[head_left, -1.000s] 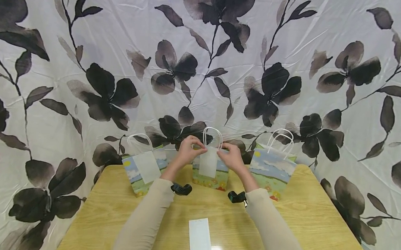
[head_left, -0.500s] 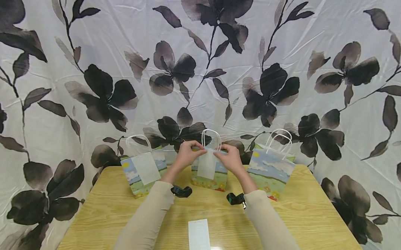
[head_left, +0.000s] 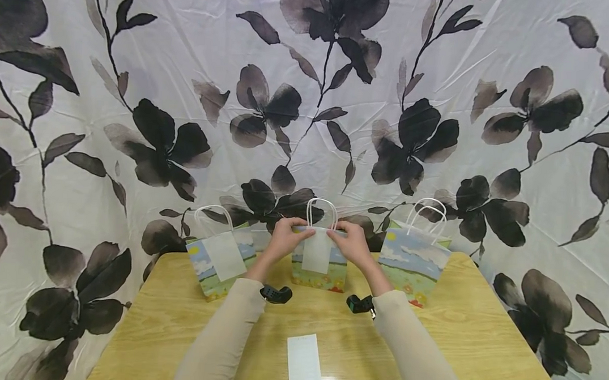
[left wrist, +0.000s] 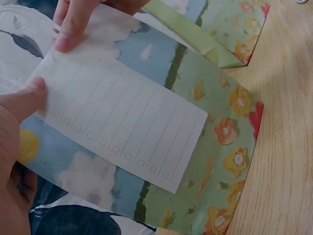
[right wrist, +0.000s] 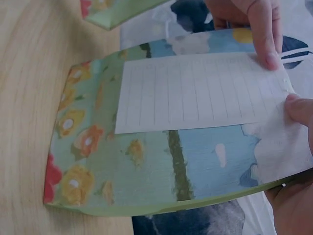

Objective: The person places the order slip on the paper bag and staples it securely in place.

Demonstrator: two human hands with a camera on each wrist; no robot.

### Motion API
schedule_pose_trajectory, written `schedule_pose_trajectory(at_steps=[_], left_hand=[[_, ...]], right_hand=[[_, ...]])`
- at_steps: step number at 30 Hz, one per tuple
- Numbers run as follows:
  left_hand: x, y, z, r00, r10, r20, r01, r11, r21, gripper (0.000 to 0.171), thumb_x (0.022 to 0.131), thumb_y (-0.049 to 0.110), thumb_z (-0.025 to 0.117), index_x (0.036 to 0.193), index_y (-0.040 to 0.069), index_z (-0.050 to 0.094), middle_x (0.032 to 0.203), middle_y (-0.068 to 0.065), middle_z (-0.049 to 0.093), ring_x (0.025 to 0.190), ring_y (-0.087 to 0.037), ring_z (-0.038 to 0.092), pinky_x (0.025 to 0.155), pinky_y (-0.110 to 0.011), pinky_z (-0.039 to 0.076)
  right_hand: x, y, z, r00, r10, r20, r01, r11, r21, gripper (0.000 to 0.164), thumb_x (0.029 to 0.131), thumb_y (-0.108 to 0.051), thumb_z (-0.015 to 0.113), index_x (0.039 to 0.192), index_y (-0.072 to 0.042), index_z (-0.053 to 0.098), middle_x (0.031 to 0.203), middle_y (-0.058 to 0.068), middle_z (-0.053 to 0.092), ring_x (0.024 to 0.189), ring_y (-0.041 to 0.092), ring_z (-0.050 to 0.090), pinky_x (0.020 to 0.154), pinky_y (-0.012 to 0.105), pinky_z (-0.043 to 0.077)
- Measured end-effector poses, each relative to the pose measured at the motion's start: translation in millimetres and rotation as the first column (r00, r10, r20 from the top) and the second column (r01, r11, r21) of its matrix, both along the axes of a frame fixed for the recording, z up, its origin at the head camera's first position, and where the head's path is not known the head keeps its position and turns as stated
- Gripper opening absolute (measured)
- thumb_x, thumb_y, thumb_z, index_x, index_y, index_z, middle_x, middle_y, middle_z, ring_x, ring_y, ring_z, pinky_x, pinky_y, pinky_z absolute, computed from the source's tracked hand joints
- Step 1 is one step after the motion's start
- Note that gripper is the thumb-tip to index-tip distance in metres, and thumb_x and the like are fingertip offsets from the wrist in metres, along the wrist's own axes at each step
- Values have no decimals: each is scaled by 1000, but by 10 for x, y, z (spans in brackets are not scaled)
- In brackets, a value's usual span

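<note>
A small paper gift bag with a sky-and-flower print stands upright in the middle of the table. Against its front lies a white lined checklist sheet, its top at the bag's upper rim. My left hand pinches the rim, its thumb pressing one top corner of the sheet and its fingers behind the bag. On the other side, my right hand grips the rim likewise, thumb at the opposite top corner. White twisted handles rise between the hands. What holds the sheet's top edge cannot be made out.
To the left stands a similar bag with a white sheet on its front. Another such bag, without a sheet on its front, stands at right. A loose white sheet lies near the front of the wooden table.
Both thumbs have shifted slightly at the sheet's top edge, and the fingers now lie flatter along the rim. The bags and the loose sheet stay where they were.
</note>
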State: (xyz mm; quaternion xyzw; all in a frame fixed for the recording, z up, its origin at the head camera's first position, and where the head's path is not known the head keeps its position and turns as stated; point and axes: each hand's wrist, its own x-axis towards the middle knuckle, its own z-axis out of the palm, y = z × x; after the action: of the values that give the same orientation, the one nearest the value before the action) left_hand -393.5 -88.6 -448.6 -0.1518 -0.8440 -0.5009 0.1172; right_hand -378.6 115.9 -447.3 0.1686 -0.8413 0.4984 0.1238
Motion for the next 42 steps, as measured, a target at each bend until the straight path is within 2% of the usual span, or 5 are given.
schedule_pose_trajectory(at_steps=[8, 17, 28, 36, 42], left_hand=[[25, 43, 16, 999, -14, 31, 15, 999, -39, 28, 86, 24, 77, 103, 3, 73, 101, -8, 70, 78, -17, 63, 64, -31, 51], [-26, 55, 26, 1000, -19, 2, 19, 999, -45, 22, 85, 22, 78, 97, 4, 73, 89, -5, 70, 61, -14, 55, 54, -28, 45], [-29, 69, -38, 999, -32, 40, 33, 999, -40, 22, 87, 27, 76, 95, 6, 74, 88, -2, 70, 63, -14, 53, 55, -29, 44], [-28, 73, -27, 999, -39, -5, 38, 997, -74, 18, 88, 26, 75, 89, 8, 76, 85, 0, 70, 62, -14, 51, 55, -28, 41], [-33, 60, 4, 999, -32, 18, 34, 997, -70, 18, 87, 25, 76, 91, 8, 77, 84, -1, 70, 62, -14, 55, 54, -28, 44]], right_hand=[[12, 35, 24, 1000, 15, -4, -15, 999, 40, 12, 95, -17, 66, 97, -7, 72, 97, 6, 70, 88, 22, 62, 75, 41, 50], [-55, 50, 52, 999, 32, -11, -32, 998, 51, 14, 97, -20, 64, 97, -8, 72, 98, 5, 70, 87, 20, 61, 73, 39, 49], [-67, 91, -25, 999, 42, -12, -41, 998, 54, 15, 97, -20, 63, 97, -9, 72, 97, 4, 70, 89, 20, 62, 75, 40, 50], [-78, 97, -50, 999, 39, -20, -39, 999, 27, 14, 96, -18, 64, 95, -6, 72, 96, 6, 70, 79, 19, 58, 69, 37, 45], [-146, 86, -47, 999, 46, -13, -46, 999, 20, 15, 96, -19, 65, 97, -6, 73, 98, 5, 70, 90, 21, 62, 77, 42, 49]])
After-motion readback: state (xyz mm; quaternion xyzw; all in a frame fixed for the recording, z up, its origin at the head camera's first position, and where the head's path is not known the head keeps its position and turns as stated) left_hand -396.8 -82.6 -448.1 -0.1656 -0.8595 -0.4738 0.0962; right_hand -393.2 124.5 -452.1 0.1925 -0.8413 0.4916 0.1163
